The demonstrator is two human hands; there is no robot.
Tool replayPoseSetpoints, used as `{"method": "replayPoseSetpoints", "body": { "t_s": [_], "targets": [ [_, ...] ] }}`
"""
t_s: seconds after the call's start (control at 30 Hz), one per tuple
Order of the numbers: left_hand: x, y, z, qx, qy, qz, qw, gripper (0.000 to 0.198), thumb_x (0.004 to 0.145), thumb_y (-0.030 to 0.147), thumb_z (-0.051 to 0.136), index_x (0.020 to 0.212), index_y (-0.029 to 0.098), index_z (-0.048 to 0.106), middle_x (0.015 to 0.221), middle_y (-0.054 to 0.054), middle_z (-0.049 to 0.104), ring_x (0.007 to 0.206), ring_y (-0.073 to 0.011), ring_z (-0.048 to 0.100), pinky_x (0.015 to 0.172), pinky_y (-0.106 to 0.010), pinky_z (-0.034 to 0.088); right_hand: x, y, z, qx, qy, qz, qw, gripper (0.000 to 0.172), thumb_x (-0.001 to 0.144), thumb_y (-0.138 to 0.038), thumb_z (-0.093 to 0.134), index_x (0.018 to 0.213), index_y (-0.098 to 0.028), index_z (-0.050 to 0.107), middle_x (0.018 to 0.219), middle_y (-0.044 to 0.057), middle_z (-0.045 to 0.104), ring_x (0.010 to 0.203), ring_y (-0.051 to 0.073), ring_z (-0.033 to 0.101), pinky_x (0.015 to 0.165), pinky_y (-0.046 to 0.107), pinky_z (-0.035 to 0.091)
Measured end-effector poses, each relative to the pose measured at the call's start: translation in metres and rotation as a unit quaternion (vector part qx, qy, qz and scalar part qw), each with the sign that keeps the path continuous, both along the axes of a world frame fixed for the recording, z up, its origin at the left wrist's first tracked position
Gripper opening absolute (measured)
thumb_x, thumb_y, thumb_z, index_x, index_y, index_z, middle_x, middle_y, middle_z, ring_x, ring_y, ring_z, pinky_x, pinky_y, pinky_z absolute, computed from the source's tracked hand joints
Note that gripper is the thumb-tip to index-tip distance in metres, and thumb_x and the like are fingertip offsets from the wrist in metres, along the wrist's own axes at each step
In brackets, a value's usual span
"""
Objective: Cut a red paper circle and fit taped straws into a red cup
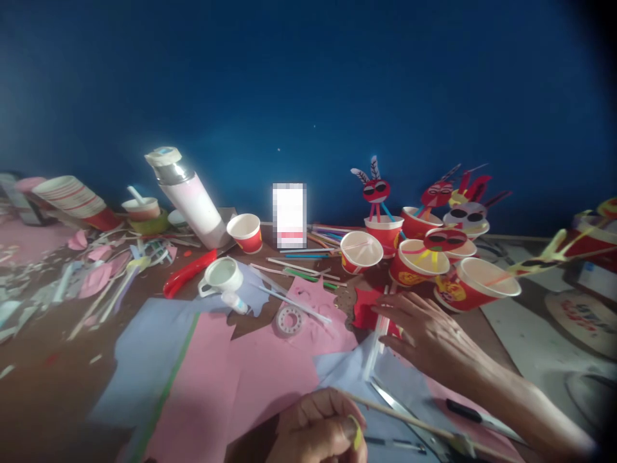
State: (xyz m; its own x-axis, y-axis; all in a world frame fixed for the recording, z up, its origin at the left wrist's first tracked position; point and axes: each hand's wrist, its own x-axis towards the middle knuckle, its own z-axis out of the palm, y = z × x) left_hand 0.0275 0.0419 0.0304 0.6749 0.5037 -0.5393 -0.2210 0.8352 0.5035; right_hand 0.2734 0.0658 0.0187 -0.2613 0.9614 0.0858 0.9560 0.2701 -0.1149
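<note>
My left hand (pixel 321 427) is at the bottom middle, thumb and fingers pressed together on a small yellow piece (pixel 357 434). A thin wooden stick (pixel 414 421) runs from beside its fingers to the lower right; whether the hand grips it too, I cannot tell. Reaching in from the right, my right hand (pixel 424 328) has its fingers stretched out and apart over some white strips (pixel 375 350). Those fingers touch or hover just above the strips. Red paper (pixel 364 308) lies beyond the fingertips. Scissors (pixel 393 399) lie between the two hands, their handles partly covered by the stick.
Red paper cups (pixel 475 289), several bearing red-faced stick figures (pixel 376 191), stand at the right. A tape roll (pixel 289 319) and a white mug (pixel 220 276) sit around pink paper (pixel 270 366). A thermos (pixel 193 202) leans behind; paper scraps (pixel 99 276) litter the left.
</note>
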Motion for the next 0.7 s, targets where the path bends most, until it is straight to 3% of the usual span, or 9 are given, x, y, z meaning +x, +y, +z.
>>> {"method": "replayPoseSetpoints", "body": {
  "t_s": [0.17,0.53,0.7],
  "targets": [
    [0.000,0.000,-0.001,0.007,0.008,-0.022,1.000,0.018,0.067,0.028,0.066,0.074,0.012,0.059,0.050,-0.002,0.056,0.044,-0.0074,0.043,0.047,-0.023,0.021,0.011,-0.011,-0.012,-0.022,0.023,0.058,0.998,0.036,0.078,-0.023,0.060,0.114,-0.024,0.059,0.119,0.010,0.057,0.109,0.027,0.050,0.085,0.043,0.047],
    [0.001,0.002,0.012,-0.018,0.006,0.002,1.000,0.014,0.064,0.022,0.065,0.070,0.011,0.059,0.050,-0.002,0.056,0.042,-0.0059,0.039,0.047,-0.022,0.016,0.003,0.015,-0.021,0.070,-0.044,0.040,0.996,0.020,0.083,-0.019,0.055,0.099,-0.023,0.066,0.105,0.007,0.065,0.094,0.024,0.057,0.077,0.034,0.048],
    [0.001,0.000,0.005,-0.011,-0.003,0.002,1.000,0.018,0.063,0.026,0.067,0.068,0.012,0.059,0.050,-0.002,0.055,0.044,-0.0063,0.038,0.047,-0.022,0.017,-0.003,0.025,-0.018,0.076,-0.050,-0.003,0.996,0.022,0.085,-0.019,0.050,0.100,-0.018,0.065,0.102,0.008,0.065,0.087,0.022,0.059,0.068,0.030,0.045]
  ]
}}
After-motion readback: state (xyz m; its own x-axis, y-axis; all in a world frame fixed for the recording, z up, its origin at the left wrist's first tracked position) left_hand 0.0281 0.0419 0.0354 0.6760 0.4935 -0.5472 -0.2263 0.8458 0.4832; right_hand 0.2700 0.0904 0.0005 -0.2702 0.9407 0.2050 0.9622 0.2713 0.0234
